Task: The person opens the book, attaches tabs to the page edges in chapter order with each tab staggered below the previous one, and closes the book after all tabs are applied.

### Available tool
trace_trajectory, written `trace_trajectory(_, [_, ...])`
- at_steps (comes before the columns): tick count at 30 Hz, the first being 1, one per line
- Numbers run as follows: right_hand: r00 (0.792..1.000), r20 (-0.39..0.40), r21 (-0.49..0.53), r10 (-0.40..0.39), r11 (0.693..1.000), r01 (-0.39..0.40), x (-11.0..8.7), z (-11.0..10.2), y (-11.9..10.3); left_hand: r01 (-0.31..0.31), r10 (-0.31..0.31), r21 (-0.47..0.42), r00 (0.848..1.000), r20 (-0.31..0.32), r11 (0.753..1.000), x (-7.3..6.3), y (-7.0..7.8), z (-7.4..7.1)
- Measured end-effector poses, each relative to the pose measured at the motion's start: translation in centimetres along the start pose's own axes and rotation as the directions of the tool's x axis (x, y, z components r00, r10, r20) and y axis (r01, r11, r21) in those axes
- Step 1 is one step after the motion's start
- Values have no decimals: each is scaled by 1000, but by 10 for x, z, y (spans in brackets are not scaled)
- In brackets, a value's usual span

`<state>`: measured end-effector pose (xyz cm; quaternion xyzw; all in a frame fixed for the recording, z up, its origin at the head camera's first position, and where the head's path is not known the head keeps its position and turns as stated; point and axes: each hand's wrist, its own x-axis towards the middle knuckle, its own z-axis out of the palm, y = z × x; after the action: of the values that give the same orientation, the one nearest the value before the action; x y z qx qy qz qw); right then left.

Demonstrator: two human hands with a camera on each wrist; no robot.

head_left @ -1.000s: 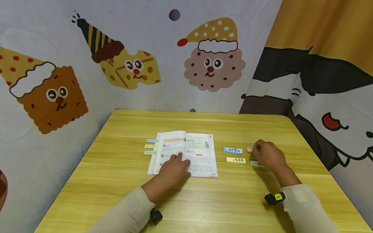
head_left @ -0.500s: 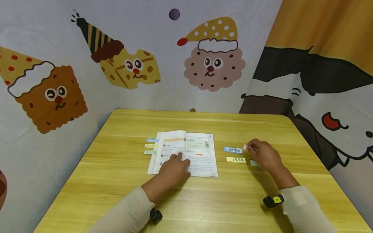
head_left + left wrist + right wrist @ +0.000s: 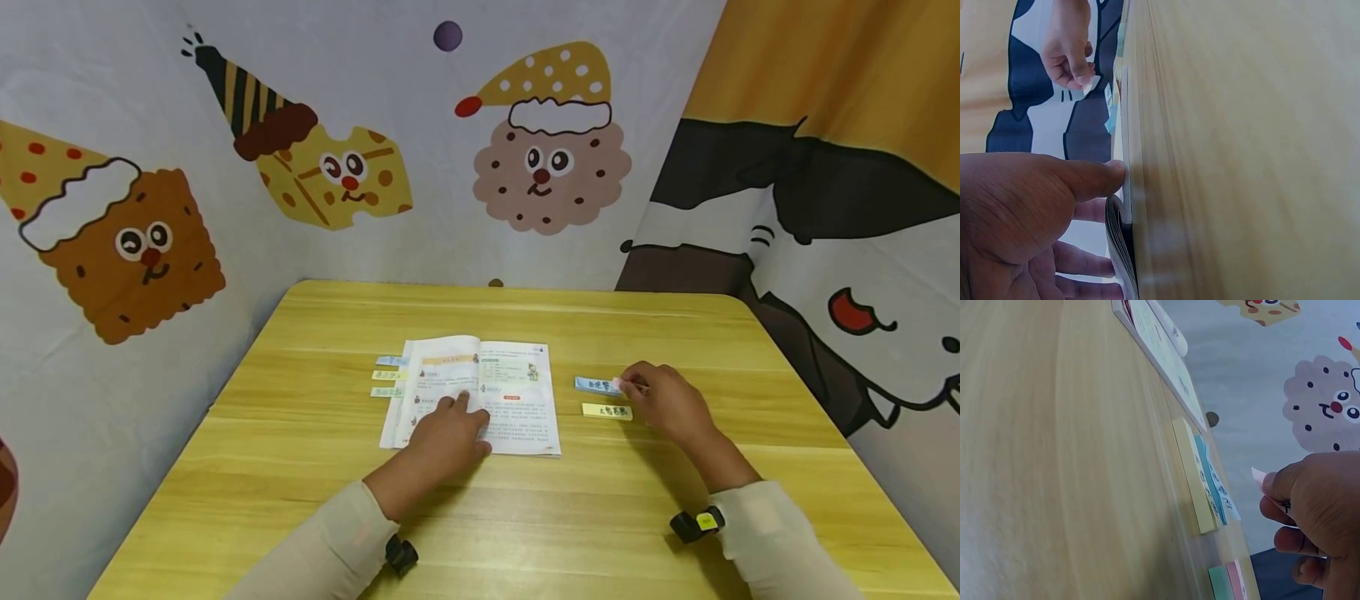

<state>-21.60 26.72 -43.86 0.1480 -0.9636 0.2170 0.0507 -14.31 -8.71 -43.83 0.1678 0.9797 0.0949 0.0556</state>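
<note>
An open book [image 3: 521, 421] lies on the table, its pages covered in print. My left hand [image 3: 447, 435] rests across its lower middle with fingers extended; in the left wrist view the thumb [image 3: 1100, 177] touches the page edge. Between right thumb and fingers I pinch a small pink sticky note [image 3: 1259, 477]. That right hand [image 3: 672, 406] is raised just right of a blue sticky-note pad [image 3: 592, 383] with handwriting. Closer to me lies a yellow pad [image 3: 606, 412]. Green [image 3: 1220, 584] and pink [image 3: 1235, 580] pads show in the right wrist view, but the right hand hides them from the head.
Blue [image 3: 389, 361], yellow [image 3: 387, 376] and green [image 3: 385, 392] sticky tabs jut from the book's left edge. The wooden table [image 3: 480, 533] runs back to a cartoon-printed cloth wall [image 3: 435, 250]. A curtain with a printed animal hangs at the right.
My right hand has moved left with the pink sticky note, from beyond the blue pad to its right end. The left hand and book have stayed put.
</note>
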Motion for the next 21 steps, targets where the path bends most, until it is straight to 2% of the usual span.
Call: trace_trajectory(21, [997, -23, -8, -72, 997, 72, -1, 14, -17, 10, -10, 0, 1000, 13, 1000, 2, -1, 1])
